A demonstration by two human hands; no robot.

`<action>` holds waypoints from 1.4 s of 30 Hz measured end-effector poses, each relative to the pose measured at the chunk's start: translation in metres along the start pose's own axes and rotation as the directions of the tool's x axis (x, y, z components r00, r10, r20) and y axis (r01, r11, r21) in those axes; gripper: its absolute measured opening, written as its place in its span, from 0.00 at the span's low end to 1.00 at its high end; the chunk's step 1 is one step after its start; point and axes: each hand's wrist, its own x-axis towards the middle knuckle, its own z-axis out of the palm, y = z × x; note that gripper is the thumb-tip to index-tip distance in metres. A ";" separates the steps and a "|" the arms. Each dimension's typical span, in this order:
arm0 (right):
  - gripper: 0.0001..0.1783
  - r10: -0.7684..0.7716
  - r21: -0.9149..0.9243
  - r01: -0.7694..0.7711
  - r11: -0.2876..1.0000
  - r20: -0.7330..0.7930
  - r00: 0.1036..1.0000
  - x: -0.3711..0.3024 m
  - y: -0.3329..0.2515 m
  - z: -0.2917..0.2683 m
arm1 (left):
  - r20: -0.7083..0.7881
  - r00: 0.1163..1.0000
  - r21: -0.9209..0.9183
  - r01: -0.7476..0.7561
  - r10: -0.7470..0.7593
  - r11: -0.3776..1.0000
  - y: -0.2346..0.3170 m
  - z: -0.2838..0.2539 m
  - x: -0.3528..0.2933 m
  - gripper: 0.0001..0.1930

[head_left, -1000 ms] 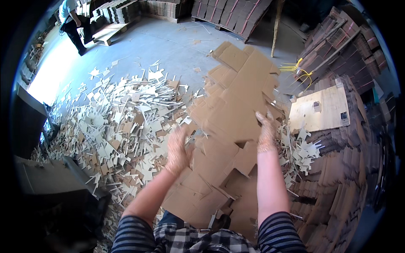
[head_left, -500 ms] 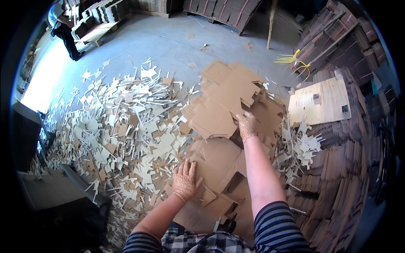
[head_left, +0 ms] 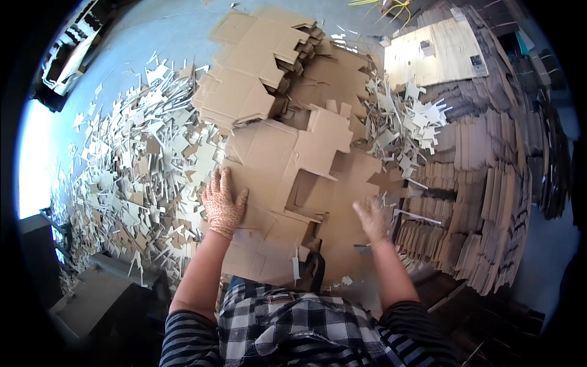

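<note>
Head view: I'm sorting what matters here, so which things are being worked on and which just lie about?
In hand:
left hand flat on die-cut cardboard sheet
right hand, blurred, over the same sheet

Lying about:
pale offcut scraps
stacked cardboard blanks
wooden board

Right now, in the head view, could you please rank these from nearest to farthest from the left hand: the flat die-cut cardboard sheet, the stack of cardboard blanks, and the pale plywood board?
1. The flat die-cut cardboard sheet: the left hand rests on its left edge.
2. The stack of cardboard blanks: farther up, slightly right.
3. The pale plywood board: far upper right.
</note>
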 end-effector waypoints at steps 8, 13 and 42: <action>0.37 0.105 -0.308 -0.128 0.943 -0.091 0.990 -0.026 0.037 0.040 | 0.074 0.992 0.051 0.095 -0.099 0.994 0.018 0.001 -0.003 0.40; 0.32 0.092 -0.412 -0.102 0.906 -0.044 0.995 -0.015 0.020 0.032 | -0.012 1.000 0.289 -0.021 0.026 0.957 0.042 -0.001 -0.001 0.37; 0.28 -0.112 0.126 0.080 0.989 0.272 0.956 0.230 -0.124 0.042 | 0.054 0.949 0.245 -0.314 0.311 0.917 0.125 0.043 0.099 0.31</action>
